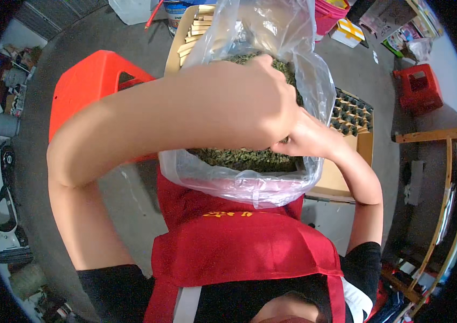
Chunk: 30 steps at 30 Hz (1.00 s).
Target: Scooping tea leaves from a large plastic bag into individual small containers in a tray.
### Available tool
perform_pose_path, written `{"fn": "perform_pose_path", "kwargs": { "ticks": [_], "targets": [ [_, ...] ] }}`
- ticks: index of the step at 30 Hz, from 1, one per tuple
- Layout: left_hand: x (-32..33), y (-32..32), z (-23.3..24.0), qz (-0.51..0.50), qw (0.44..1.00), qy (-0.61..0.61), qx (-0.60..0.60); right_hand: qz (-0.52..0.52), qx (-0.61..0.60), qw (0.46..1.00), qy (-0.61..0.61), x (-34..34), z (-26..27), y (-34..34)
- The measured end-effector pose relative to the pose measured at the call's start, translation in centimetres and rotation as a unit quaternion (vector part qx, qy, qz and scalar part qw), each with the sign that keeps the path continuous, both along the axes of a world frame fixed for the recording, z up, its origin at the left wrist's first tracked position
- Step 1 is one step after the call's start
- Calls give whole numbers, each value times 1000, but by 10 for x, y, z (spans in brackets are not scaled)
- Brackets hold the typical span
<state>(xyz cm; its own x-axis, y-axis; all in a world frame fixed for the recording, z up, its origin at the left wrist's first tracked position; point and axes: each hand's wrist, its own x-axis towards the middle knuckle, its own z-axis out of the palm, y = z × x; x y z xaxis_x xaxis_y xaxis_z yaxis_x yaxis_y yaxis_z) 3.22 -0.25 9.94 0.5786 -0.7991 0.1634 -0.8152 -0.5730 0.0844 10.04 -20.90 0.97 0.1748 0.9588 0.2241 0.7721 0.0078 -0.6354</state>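
A clear plastic bag (pixel 244 187) stands wide-mouthed in front of me, filled with dried green leaf flakes (pixel 248 159). My left hand (pixel 270 101) reaches across above the flakes, its back towards me and its fingers mostly hidden. Against it, at the bag's right side, my right hand (pixel 307 135) has its fingers curled. The two hands meet or overlap there; whether either grips anything is hidden. Behind the bag on the left is a cardboard box (pixel 172 46) with rows of folded tan paper pieces (pixel 196 32). Another cardboard box (pixel 333 177) at the right holds dark-filled small paper packets (pixel 351 111).
A red plastic stool (pixel 81 91) is by my left arm; another red stool (pixel 420 89) stands at the far right. Beyond the bag are a pink bucket (pixel 327 18), a paint pail (pixel 174 16) and a white box with yellow tape (pixel 347 32). A scooter (pixel 4 194) is parked at the left.
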Motion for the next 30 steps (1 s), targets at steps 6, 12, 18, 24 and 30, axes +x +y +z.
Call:
{"fn": "perform_pose_path", "kwargs": {
  "ticks": [6,12,18,24,30],
  "targets": [
    [32,-53,17,78,932,205,287,-17,-76,996,45,3,3,-7],
    [36,-59,55,82,933,160,313,-60,-38,997,14,0,-1,-7],
    [32,-57,56,111,941,147,285,-42,-23,999,11,5,-3,-8],
    [39,-45,51,113,935,155,298,-41,-37,998,5,5,0,-6],
    [30,-34,40,101,965,116,211,-24,-24,999,-38,11,-1,-14]
  ]
}}
